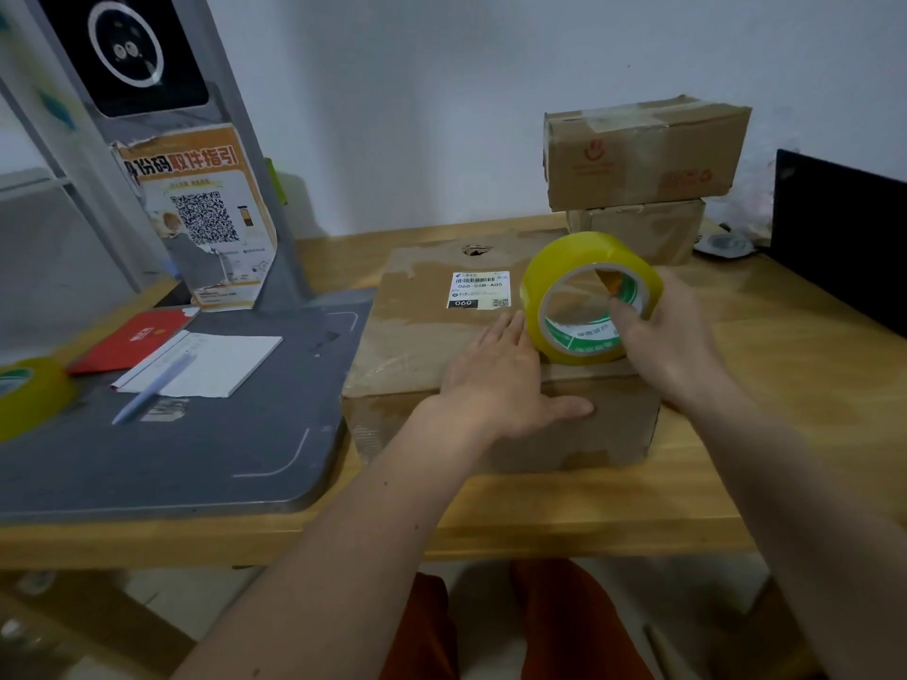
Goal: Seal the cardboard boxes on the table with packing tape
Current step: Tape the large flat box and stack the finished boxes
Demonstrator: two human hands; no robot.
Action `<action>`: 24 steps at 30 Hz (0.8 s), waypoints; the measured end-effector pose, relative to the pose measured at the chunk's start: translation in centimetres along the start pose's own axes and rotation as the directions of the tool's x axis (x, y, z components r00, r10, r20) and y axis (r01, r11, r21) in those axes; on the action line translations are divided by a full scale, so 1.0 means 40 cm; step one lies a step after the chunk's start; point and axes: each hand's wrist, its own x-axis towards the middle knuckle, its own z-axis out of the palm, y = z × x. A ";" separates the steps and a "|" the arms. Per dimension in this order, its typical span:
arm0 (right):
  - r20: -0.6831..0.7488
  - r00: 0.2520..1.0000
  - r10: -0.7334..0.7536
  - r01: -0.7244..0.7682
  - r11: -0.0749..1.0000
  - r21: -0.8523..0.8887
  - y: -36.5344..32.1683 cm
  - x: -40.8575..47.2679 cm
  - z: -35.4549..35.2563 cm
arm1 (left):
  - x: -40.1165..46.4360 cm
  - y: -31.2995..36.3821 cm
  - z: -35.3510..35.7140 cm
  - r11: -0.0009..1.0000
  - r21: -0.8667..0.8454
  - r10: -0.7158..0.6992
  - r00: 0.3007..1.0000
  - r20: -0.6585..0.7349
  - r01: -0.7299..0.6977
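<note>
- Head view: nearest the camera, two bare forearms reach forward over the front edge of the wooden surface [613,522], with orange-clad knees showing below that edge.
- The left hand [505,385] lies flat on the near top edge of the cardboard box [417,336]; its fingers [503,331] are straight and close together, pressing on the lid, while the thumb hangs over the box's front face.
- The right hand [672,336] grips the yellow tape roll [591,296], its fingers curled round the roll's outer rim and its thumb hooked inside the core.
- The roll stands on edge on top of the box, just beside the left hand's fingertips, its open core facing the camera.
- The box sits in the middle of the surface and bears a white shipping label [478,289] on its lid.
- Behind it, near the wall, two more boxes [643,154] are stacked one on the other.
- To the left, a grey mat [221,434] carries a white notepad [211,358], a pen [152,385] lying partly across it, and a red booklet [132,343].
- A second yellow tape roll [29,395] lies at the far left edge.
- An upright stand with a QR-code poster [201,213] rises behind the mat.
</note>
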 end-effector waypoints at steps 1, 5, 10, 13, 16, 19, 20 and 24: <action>0.020 1.000 -0.004 0.004 1.000 -0.001 -0.003 0.003 -0.005 | 0.000 0.000 0.000 1.000 0.002 0.002 1.000 0.004 -0.002; 0.048 0.998 0.041 -0.043 0.998 0.044 0.004 0.024 -0.052 | -0.005 0.002 -0.002 1.000 -0.016 -0.005 1.000 0.025 0.006; 0.032 0.998 0.056 -0.059 0.993 0.104 0.025 0.032 -0.101 | -0.009 0.007 -0.005 0.999 -0.027 -0.017 0.998 0.053 0.019; -0.022 0.990 0.138 -0.129 0.962 0.239 0.040 0.013 -0.080 | -0.010 0.010 -0.010 1.000 -0.013 -0.021 0.998 0.067 0.022; 0.005 0.962 0.273 -0.255 0.893 0.370 0.060 -0.015 -0.043 | 0.000 0.028 -0.011 1.000 0.003 -0.003 0.997 0.076 0.002; 0.026 0.944 0.330 -0.311 0.859 0.407 0.049 -0.043 -0.011 | 0.015 0.065 -0.003 0.999 -0.014 0.045 0.996 0.078 -0.044; 0.016 0.941 0.337 -0.314 0.859 0.405 0.046 -0.046 -0.003 | 0.020 0.073 0.000 0.999 -0.008 0.052 0.996 0.072 -0.052; -0.029 0.942 0.334 -0.306 0.892 0.332 0.038 -0.030 -0.006 | 0.024 0.076 0.007 0.998 0.027 0.052 0.997 0.062 -0.053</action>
